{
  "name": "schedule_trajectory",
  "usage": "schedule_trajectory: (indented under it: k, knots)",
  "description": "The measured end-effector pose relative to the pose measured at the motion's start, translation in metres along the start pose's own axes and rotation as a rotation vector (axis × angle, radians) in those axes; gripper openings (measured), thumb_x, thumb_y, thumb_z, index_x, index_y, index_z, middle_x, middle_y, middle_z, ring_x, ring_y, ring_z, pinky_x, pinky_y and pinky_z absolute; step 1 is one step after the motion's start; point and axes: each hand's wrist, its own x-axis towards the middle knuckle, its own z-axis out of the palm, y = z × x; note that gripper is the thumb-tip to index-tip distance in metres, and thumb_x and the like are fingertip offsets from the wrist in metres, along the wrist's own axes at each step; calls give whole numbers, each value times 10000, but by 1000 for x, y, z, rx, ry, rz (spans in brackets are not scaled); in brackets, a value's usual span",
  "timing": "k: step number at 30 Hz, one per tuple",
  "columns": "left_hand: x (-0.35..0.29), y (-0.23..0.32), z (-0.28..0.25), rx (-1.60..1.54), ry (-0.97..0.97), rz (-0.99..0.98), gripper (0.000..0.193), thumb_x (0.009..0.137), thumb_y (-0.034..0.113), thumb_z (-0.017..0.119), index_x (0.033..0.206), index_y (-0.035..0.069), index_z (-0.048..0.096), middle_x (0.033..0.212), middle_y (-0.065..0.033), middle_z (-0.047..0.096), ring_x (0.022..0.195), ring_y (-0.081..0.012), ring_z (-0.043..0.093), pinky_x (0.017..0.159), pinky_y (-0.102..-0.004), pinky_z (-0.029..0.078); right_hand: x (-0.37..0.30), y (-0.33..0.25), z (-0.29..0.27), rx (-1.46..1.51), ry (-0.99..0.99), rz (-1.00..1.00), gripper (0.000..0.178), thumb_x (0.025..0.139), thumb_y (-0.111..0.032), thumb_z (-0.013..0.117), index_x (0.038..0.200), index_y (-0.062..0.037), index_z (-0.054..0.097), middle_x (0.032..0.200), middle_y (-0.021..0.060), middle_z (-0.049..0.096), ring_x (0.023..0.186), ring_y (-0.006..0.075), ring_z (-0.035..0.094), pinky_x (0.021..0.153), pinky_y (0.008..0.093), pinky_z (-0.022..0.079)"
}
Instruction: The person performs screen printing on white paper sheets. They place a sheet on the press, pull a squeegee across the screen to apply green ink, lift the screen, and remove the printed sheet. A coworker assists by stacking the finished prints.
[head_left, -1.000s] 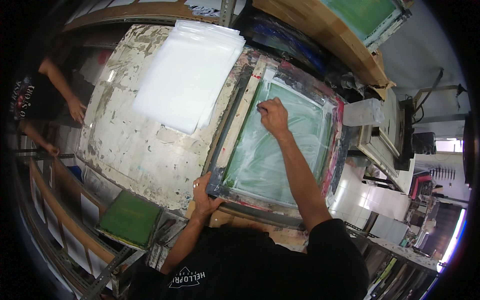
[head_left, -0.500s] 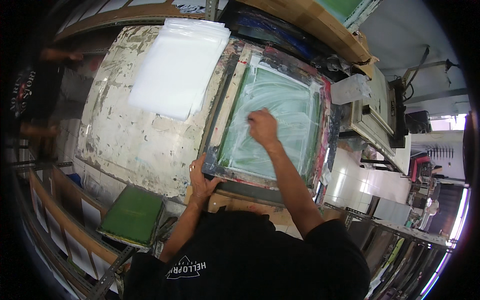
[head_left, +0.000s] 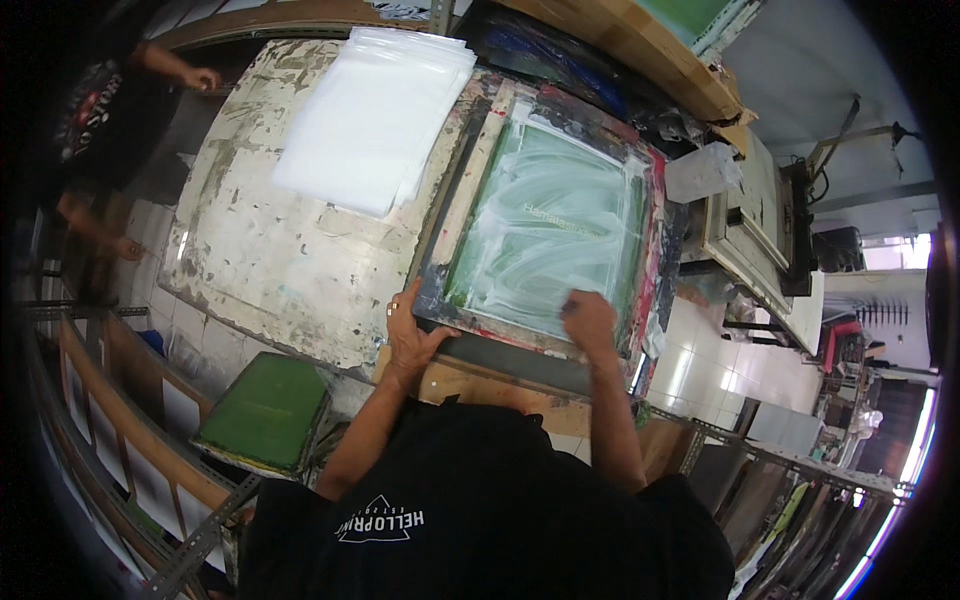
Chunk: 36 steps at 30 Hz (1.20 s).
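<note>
A screen printing frame [head_left: 452, 235] lies on the worktable, its green mesh [head_left: 545, 170] smeared with whitish curved streaks. At the frame's near left corner, my left hand [head_left: 408, 330] grips the edge, thumb and fingers on either side of the corner. A ring shows on one finger. My right hand [head_left: 588, 322] is closed like a fist over the near right part of the mesh. Whatever it pinches, if anything, is hidden beneath the fingers. Faint pale lettering crosses the middle of the mesh.
White sheets [head_left: 370, 120] are stacked on the paint-worn table [head_left: 290, 255], left of the frame. Below stands a green screen [head_left: 265, 410] beside wooden racks [head_left: 130, 400]. Another person [head_left: 110, 120] stands at the far left. Cardboard [head_left: 640, 50] overhangs the back; a crumpled translucent container [head_left: 703, 172] sits right.
My right hand has swept from the middle of the mesh toward its near right corner, uncovering the lettering. My left hand stays at the frame's corner. The other person's arms have shifted.
</note>
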Motion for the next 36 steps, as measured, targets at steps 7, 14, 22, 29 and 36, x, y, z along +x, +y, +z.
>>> schedule_trajectory:
  k: [7,14,22,29,36]
  knots:
    - [1,4,1,9,-16,-12,1111,510,416,967,1401,-57,499,1224,-226,621,1114,-400,574,988,-476,436,92,81,-7,-226,306,49,94,789,-111,681,848,-113,754,870,170,707,852,379,680,741,484,545]
    - [1,1,-1,65,-21,15,1114,504,442,970,1392,-46,509,1209,-240,621,1089,-412,588,967,-475,442,77,-31,25,351,-162,-564,68,790,-113,680,827,-97,734,837,83,688,873,305,650,731,438,529]
    - [4,4,-2,26,-30,-4,1095,513,432,975,1384,-49,515,1164,-229,634,1062,-414,591,951,-485,441,279,-31,31,35,206,-283,131,797,-130,688,909,-134,756,908,105,724,953,341,648,812,469,547]
    - [4,2,0,30,-18,27,1056,527,386,977,1373,-51,520,1181,-229,636,1066,-408,594,948,-476,451,248,83,4,-128,284,175,183,797,-138,657,936,-134,776,921,206,730,884,412,703,802,496,569]
    - [1,2,3,-36,2,3,1078,520,330,982,1404,-46,492,1175,-220,617,1071,-399,590,958,-472,455,78,-31,17,119,2,-270,112,764,-114,668,843,-132,746,801,154,668,870,365,655,777,466,530]
